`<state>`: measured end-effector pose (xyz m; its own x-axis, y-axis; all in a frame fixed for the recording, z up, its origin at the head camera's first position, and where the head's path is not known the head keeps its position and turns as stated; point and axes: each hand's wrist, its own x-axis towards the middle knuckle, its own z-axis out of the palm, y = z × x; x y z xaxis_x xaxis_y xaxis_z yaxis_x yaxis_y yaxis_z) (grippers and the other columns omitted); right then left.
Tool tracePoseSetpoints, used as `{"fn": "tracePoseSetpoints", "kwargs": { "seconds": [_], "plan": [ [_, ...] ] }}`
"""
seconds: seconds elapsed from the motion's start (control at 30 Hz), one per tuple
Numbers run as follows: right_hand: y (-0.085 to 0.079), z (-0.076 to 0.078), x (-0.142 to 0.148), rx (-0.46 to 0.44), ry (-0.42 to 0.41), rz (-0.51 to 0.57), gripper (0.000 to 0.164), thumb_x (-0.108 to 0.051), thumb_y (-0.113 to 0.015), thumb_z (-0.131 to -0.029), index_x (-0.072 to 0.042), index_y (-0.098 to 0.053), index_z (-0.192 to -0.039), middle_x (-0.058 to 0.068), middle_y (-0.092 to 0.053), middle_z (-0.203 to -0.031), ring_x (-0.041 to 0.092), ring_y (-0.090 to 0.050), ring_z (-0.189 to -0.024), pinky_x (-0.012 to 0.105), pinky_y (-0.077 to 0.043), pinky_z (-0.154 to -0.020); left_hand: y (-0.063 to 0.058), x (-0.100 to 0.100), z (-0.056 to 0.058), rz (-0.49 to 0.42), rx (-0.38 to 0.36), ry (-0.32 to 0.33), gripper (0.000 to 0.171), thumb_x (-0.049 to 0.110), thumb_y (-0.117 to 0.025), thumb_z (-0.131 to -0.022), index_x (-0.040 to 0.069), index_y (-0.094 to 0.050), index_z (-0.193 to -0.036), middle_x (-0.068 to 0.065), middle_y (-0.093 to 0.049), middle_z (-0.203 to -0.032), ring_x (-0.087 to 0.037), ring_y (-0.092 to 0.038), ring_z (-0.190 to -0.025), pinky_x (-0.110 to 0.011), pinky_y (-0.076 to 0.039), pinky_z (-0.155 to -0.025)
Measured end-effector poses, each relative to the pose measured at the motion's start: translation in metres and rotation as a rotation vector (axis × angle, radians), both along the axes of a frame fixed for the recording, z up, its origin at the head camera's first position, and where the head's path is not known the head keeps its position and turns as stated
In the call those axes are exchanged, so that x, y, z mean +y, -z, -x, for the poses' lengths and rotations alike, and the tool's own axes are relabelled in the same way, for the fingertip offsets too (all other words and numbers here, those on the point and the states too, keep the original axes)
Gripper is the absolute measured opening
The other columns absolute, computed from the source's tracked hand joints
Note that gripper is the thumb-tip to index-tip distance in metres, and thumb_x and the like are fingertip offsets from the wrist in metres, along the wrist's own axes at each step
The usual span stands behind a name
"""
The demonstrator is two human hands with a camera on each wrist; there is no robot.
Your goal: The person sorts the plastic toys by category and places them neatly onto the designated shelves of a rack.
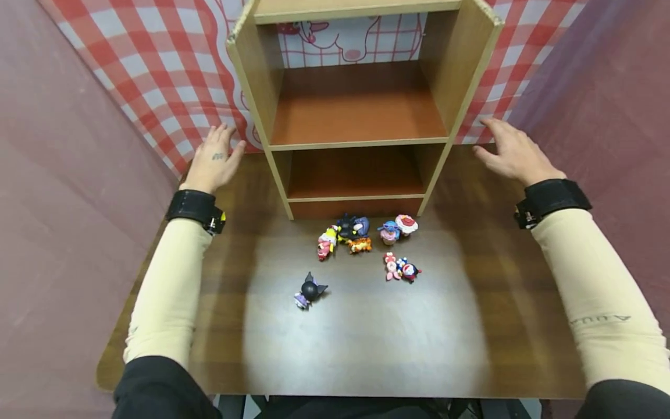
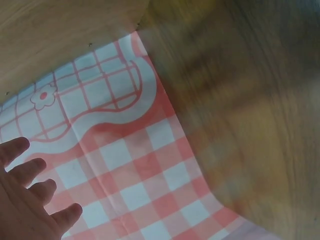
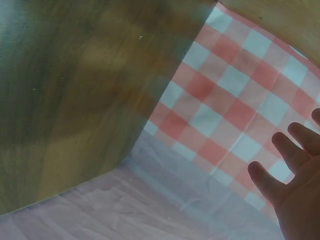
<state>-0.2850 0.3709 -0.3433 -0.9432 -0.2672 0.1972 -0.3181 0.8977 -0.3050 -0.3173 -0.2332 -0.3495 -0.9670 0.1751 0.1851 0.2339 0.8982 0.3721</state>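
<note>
Left hand [image 1: 211, 160]: fingers loosely extended, thumb spread, holding nothing; near the left side of the shelf unit [image 1: 358, 116]. Right hand [image 1: 515, 152]: likewise spread and empty, off the unit's right side. Shelf unit stands at the far side of the worktop [image 1: 366, 343]. Before it: figurine cluster [image 1: 348, 230] left, cupcake-like pair [image 1: 389, 234] right, small figurine group [image 1: 402, 269] nearer; dark eared figurine [image 1: 310, 290] nearest, to the left. Checked cloth [image 1: 173, 70] hangs behind.
</note>
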Motion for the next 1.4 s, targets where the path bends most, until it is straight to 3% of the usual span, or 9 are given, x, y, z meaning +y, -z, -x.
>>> {"fn": "tracePoseSetpoints", "kwargs": {
  "seconds": [0.37, 0.53, 0.7, 0.83, 1.17, 1.4],
  "plan": [
    [0.003, -0.023, 0.011, -0.013, 0.039, 0.058, 0.071, -0.027, -0.054, -0.099, -0.003, -0.027, -0.159, 0.029, -0.038, -0.157, 0.053, -0.036, -0.141, 0.067, -0.028, -0.113, 0.009, 0.006, -0.014, -0.051, 0.034, 0.030, 0.063, 0.043, -0.035, -0.108, 0.001, -0.035, -0.155, -0.020, -0.027, -0.166, -0.038, -0.019, -0.155, -0.062, -0.020, -0.121],
    [0.012, -0.032, 0.012, -0.029, 0.037, 0.089, 0.071, -0.026, -0.055, -0.099, -0.007, -0.026, -0.161, 0.030, -0.040, -0.155, 0.053, -0.038, -0.140, 0.068, -0.029, -0.112, 0.013, 0.006, -0.024, -0.022, -0.053, 0.046, 0.063, 0.043, -0.036, -0.108, 0.001, -0.036, -0.155, -0.021, -0.029, -0.165, -0.040, -0.027, -0.152, -0.063, -0.025, -0.119],
    [0.014, -0.037, 0.011, -0.039, 0.059, 0.117, 0.072, -0.027, -0.056, -0.100, -0.012, -0.025, -0.162, 0.028, -0.039, -0.157, 0.052, -0.037, -0.141, 0.067, -0.028, -0.113, 0.015, 0.011, -0.032, 0.040, -0.168, 0.087, 0.055, 0.043, -0.041, -0.106, 0.003, -0.052, -0.143, -0.021, -0.043, -0.156, -0.044, -0.041, -0.142, -0.070, -0.034, -0.109],
    [0.015, -0.042, 0.007, -0.032, 0.066, 0.128, 0.072, -0.028, -0.057, -0.099, -0.011, -0.026, -0.162, 0.027, -0.041, -0.156, 0.052, -0.041, -0.138, 0.068, -0.031, -0.110, 0.019, 0.015, -0.043, 0.058, -0.210, 0.117, 0.049, 0.040, -0.048, -0.103, 0.004, -0.059, -0.135, -0.020, -0.054, -0.145, -0.043, -0.050, -0.134, -0.070, -0.041, -0.102],
    [0.022, -0.070, -0.002, 0.072, 0.042, 0.182, 0.069, -0.024, -0.062, -0.096, -0.011, -0.035, -0.158, 0.027, -0.050, -0.148, 0.050, -0.050, -0.130, 0.067, -0.038, -0.103, 0.027, 0.038, -0.079, -0.044, -0.283, 0.292, 0.037, 0.027, -0.064, -0.098, 0.001, -0.065, -0.125, -0.018, -0.070, -0.118, -0.033, -0.066, -0.112, -0.052, -0.052, -0.096],
    [0.027, -0.091, -0.009, 0.058, 0.040, 0.187, 0.067, -0.024, -0.063, -0.097, -0.009, -0.037, -0.157, 0.025, -0.051, -0.147, 0.048, -0.052, -0.127, 0.067, -0.040, -0.095, 0.032, 0.058, -0.095, -0.039, -0.319, 0.379, 0.039, 0.027, -0.067, -0.097, 0.001, -0.065, -0.126, -0.017, -0.070, -0.120, -0.032, -0.068, -0.107, -0.048, -0.054, -0.093]
  ]
}}
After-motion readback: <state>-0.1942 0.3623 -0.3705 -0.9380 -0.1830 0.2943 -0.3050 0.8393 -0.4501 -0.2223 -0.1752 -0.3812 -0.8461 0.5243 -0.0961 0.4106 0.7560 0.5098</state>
